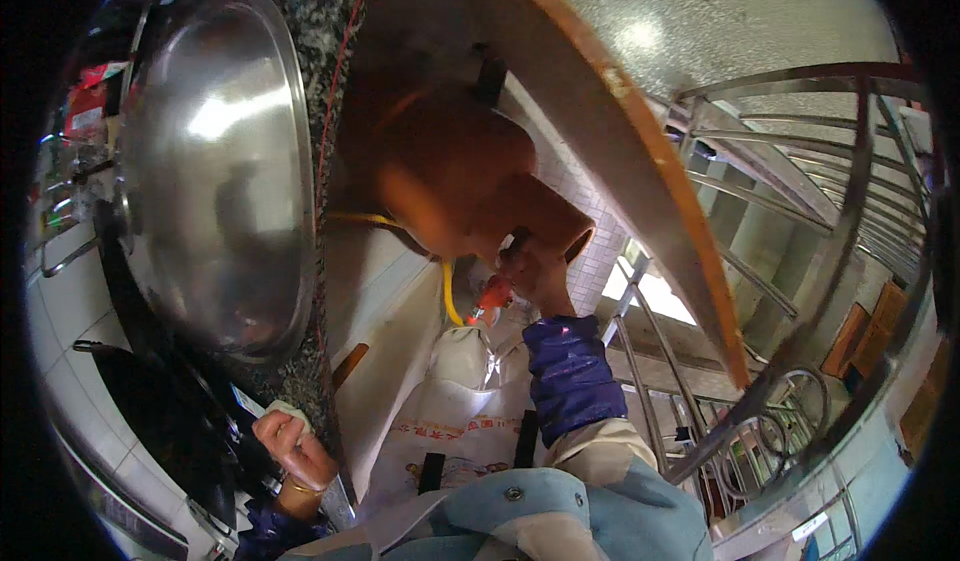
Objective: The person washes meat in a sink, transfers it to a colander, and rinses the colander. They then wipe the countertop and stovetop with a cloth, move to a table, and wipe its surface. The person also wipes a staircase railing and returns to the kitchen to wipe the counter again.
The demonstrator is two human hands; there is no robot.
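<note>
My right hand (534, 270), in a dark purple sleeve cuff, grips a reddish-brown rounded vessel (450, 156) by its short, open tubular part. The vessel is blurred and lies in shadow below the counter, beside the raised brown-edged board. Near my fingers are a red fitting (495, 291) and a yellow hose (448, 294), above a pale rounded object (459, 360). My left hand (294, 447) is curled at the granite counter's edge around a small pale thing (286, 411), mostly hidden by the fingers.
A large stainless steel lid or basin (225, 171) sits on the speckled granite counter (306, 20), with a black pan (150, 418) nearby. A brown-edged board (637, 118) slants across the right. Beyond it stand metal railings (847, 208). Below lies a white printed sheet (450, 411) bearing writing.
</note>
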